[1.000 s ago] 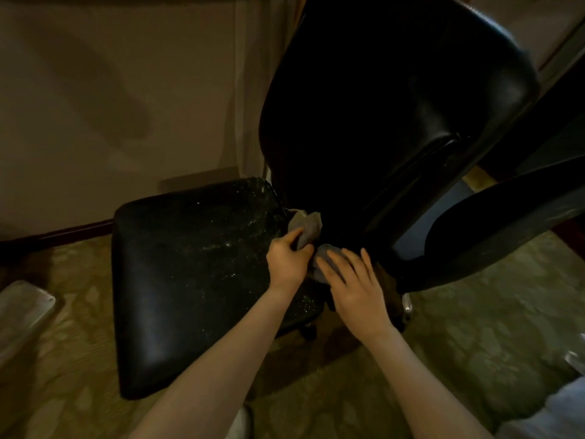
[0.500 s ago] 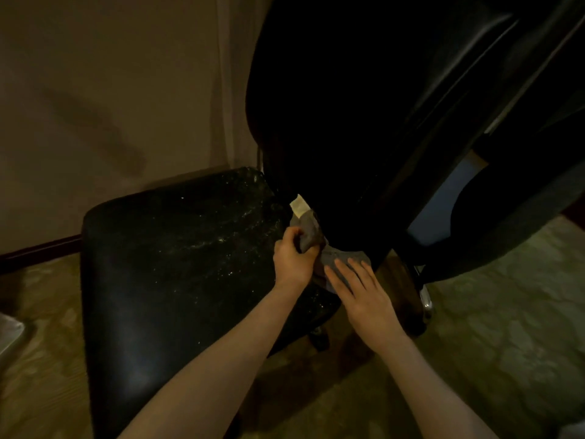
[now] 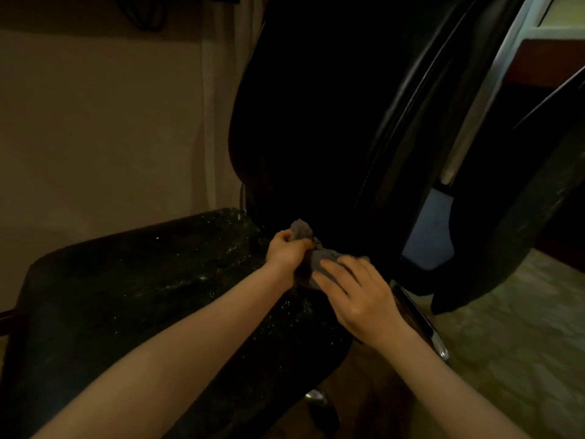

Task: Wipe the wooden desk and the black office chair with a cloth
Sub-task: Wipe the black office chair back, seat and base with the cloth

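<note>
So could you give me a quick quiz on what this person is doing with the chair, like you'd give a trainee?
1. True or false: the left hand grips a bunched end of the cloth.
2. Where is the cloth? A) on the floor; B) where the seat meets the backrest; C) on the armrest.
3. Which hand lies on the cloth with straight fingers?

Key: 1 true. 2 B. 3 the right hand.
</note>
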Available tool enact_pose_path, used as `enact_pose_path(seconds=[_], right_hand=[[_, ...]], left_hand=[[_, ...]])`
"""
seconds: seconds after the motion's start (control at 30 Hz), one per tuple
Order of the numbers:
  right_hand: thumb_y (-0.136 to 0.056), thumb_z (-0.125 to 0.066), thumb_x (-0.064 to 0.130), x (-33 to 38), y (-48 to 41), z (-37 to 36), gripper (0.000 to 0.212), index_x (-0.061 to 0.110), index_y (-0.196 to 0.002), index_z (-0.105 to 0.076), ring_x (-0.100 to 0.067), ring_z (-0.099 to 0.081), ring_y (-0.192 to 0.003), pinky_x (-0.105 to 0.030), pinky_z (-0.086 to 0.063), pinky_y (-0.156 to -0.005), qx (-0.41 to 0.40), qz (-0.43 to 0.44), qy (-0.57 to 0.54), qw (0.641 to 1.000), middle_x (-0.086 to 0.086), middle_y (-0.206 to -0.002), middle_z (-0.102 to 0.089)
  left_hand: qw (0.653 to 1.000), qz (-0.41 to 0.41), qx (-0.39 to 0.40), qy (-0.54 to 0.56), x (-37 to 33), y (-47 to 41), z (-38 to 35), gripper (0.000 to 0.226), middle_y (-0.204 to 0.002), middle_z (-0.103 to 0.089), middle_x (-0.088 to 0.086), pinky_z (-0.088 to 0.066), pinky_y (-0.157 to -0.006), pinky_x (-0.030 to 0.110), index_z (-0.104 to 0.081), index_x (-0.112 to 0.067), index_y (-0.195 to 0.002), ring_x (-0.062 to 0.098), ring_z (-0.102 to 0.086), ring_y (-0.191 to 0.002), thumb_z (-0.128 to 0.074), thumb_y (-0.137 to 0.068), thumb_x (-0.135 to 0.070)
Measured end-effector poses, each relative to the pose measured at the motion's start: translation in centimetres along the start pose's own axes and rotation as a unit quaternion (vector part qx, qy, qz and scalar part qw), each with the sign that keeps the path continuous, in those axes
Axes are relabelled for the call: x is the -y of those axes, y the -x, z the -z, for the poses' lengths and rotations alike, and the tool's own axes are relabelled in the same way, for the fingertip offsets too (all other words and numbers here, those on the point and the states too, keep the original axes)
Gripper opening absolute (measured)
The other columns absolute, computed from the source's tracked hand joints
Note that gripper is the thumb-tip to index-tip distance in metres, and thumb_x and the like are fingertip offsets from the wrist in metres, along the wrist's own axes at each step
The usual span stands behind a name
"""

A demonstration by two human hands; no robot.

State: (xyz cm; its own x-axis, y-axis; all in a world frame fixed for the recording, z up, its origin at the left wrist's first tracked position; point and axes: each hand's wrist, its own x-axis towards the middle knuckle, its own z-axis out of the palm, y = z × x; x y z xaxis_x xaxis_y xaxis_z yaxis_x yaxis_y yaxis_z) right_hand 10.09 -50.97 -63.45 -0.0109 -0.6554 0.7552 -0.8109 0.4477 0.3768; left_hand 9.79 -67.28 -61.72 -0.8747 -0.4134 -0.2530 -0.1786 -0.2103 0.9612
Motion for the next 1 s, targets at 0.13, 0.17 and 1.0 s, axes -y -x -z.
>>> enact_pose_path(seconds=[0.13,0.17,1.0], right_hand=[[-0.083,-0.050,0.011,-0.4,0.2,-0.9,0.026,0.010,-0.109,-0.052,-0.028,-0.051,-0.098,-0.040,-0.049,-0.077,-0.007,-0.008,0.017,1.000,-0.014,-0.103,-0.068],[-0.082,-0.049,0.012,-0.6,0.2,-1.1,0.028,0.010,-0.109,-0.051,-0.028,-0.050,-0.099,-0.041,-0.051,-0.077,-0.006,-0.013,0.021,1.000,-0.014,-0.104,-0.068],[-0.088,-0.060,0.018,-0.1,-5.8,-11.6,0.066,0.022,-0.147,-0.028,-0.031,-0.045,-0.121,-0.037,-0.045,-0.093,0.368,-0.176,-0.001,0.913,-0.011,-0.134,-0.046]], left_hand=[[1.000,-0.024,0.000,-0.008,0.4,-1.4,-0.3,0.037,-0.101,-0.057,0.008,-0.049,-0.092,0.043,-0.051,-0.010,-0.124,0.029,-0.056,-0.102,-0.060,-0.088,-0.009],[1.000,-0.027,0.003,-0.009,0.3,-1.7,-0.3,0.036,-0.104,-0.057,0.010,-0.050,-0.092,0.044,-0.051,-0.009,-0.123,0.030,-0.056,-0.103,-0.060,-0.088,-0.009],[0.946,-0.161,-0.104,-0.263,0.2,-8.5,5.3,0.033,-0.123,-0.055,0.013,-0.040,-0.081,0.029,-0.049,-0.009,-0.125,0.029,-0.053,-0.111,-0.054,-0.093,-0.012]])
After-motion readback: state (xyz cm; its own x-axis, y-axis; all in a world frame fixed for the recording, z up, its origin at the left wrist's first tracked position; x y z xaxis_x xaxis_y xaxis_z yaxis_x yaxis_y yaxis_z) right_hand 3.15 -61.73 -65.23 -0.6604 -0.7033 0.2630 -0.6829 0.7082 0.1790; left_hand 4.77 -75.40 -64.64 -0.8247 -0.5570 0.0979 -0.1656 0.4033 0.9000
